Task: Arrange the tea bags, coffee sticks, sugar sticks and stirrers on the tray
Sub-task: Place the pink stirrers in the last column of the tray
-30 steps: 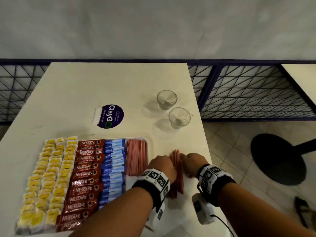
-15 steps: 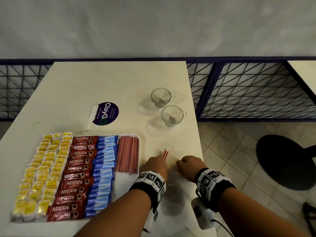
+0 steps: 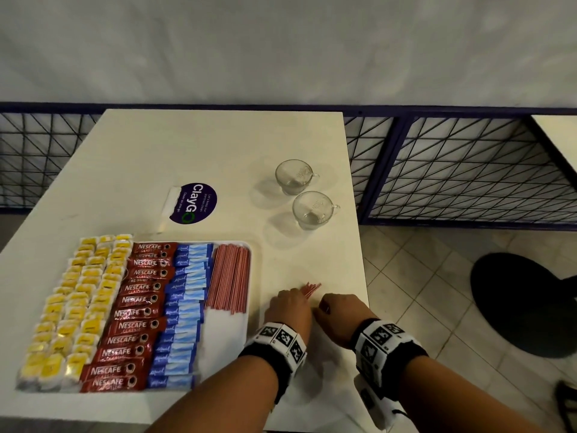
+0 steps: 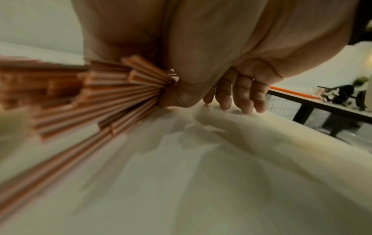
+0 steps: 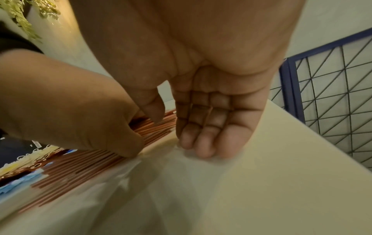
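A white tray holds columns of yellow tea bags, red Nescafe coffee sticks, blue sugar sticks and red stirrers. Just right of the tray, my left hand grips a loose bundle of stirrers; only their tips poke out beyond the knuckles. In the left wrist view the bundle fans out from the fist. My right hand is beside it with its fingertips down on the table, holding nothing. The left hand is a fist low over the stirrers.
Two glass cups stand behind the hands, and a round purple sticker lies behind the tray. The table's right edge runs close to my right hand, with tiled floor beyond. Something thin and translucent lies on the table under the hands.
A second ago the bundle lay long between both hands. Now most of it is hidden under my left hand and only the tips show. The hands sit slightly nearer me.
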Tool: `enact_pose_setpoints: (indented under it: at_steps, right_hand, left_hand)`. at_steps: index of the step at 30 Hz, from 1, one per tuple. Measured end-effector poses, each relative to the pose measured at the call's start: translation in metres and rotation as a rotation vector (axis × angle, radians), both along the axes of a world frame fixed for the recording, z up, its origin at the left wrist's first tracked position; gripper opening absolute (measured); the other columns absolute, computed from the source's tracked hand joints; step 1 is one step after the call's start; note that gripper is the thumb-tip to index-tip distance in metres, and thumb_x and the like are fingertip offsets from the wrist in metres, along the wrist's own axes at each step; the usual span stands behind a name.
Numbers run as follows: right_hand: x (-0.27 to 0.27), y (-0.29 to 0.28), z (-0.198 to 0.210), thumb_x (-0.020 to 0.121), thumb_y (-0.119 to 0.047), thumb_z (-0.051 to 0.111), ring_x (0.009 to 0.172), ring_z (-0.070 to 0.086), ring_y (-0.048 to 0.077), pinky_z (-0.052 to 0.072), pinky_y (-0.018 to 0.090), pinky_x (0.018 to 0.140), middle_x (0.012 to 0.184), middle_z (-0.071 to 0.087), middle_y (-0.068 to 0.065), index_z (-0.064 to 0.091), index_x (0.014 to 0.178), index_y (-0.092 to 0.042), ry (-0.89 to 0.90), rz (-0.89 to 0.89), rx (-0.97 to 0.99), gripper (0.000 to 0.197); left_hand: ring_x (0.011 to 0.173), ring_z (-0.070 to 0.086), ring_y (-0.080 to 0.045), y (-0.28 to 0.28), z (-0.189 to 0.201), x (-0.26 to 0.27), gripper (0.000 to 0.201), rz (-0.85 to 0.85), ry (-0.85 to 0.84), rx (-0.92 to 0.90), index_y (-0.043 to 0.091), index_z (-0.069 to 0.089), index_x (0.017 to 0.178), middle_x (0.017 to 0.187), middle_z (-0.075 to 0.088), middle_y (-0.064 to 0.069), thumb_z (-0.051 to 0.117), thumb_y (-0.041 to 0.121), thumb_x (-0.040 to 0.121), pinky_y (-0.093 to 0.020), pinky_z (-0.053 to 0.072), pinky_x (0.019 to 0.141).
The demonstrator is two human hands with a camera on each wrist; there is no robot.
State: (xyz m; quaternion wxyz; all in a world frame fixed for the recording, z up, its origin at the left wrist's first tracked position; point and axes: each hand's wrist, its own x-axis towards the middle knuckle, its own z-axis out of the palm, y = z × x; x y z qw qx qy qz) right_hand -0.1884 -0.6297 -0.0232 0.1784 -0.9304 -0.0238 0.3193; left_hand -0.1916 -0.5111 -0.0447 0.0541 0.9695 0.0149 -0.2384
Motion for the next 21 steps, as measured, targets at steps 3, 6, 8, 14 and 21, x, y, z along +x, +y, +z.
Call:
enact_pose_setpoints:
  at_steps: [3,6,8,14,21]
  right_hand:
    - [-0.001,-0.001,0.002,0.094,-0.038,0.042,0.097,0.059,0.025,0.044,0.027,0.075,0.108,0.063,0.008,0.060,0.102,-0.015,-0.003,0.003,-0.003,0.031]
    - [-0.002,-0.003,0.003,0.095,-0.037,0.042,0.098,0.059,0.025,0.045,0.028,0.077,0.109,0.063,0.009,0.061,0.104,-0.014,-0.007,0.009,-0.006,0.031]
    - [-0.002,-0.004,0.003,0.095,-0.038,0.042,0.098,0.058,0.025,0.044,0.027,0.076,0.109,0.063,0.008,0.061,0.103,-0.014,-0.012,0.006,-0.008,0.032]
    - [-0.014,-0.024,0.001,0.094,-0.037,0.044,0.100,0.058,0.021,0.043,0.026,0.080,0.108,0.065,0.004,0.063,0.105,-0.018,-0.084,0.013,0.023,0.029]
    - [-0.042,-0.055,0.005,0.096,-0.035,0.044,0.090,0.056,0.011,0.041,0.020,0.077,0.105,0.063,-0.005,0.062,0.109,-0.025,-0.054,-0.042,0.099,0.025]
  left_hand:
    - [0.116,0.054,-0.031,0.003,0.002,0.005,0.029,0.008,0.020,-0.016,0.003,0.054,0.118,0.123,0.056,-0.015,0.035,0.013,0.099,-0.038,0.044,0.094]
    - [0.116,0.053,-0.030,0.005,-0.002,0.006,0.027,-0.009,0.026,0.000,0.004,0.055,0.118,0.123,0.055,-0.015,0.039,0.014,0.099,-0.036,0.044,0.094]
    - [0.115,0.052,-0.030,0.002,-0.004,0.002,0.026,-0.062,0.016,0.052,0.004,0.054,0.116,0.122,0.053,-0.014,0.036,0.011,0.098,-0.037,0.044,0.093]
    - [0.073,0.064,-0.024,0.003,0.007,-0.008,0.020,-0.145,0.023,0.031,0.011,0.065,0.082,0.080,0.063,-0.009,0.077,0.022,0.070,-0.031,0.053,0.055]
    - [0.107,0.056,-0.033,0.030,0.018,0.010,0.027,-0.006,-0.046,-0.308,0.007,0.048,0.119,0.116,0.056,-0.016,0.041,0.015,0.094,-0.039,0.043,0.088]
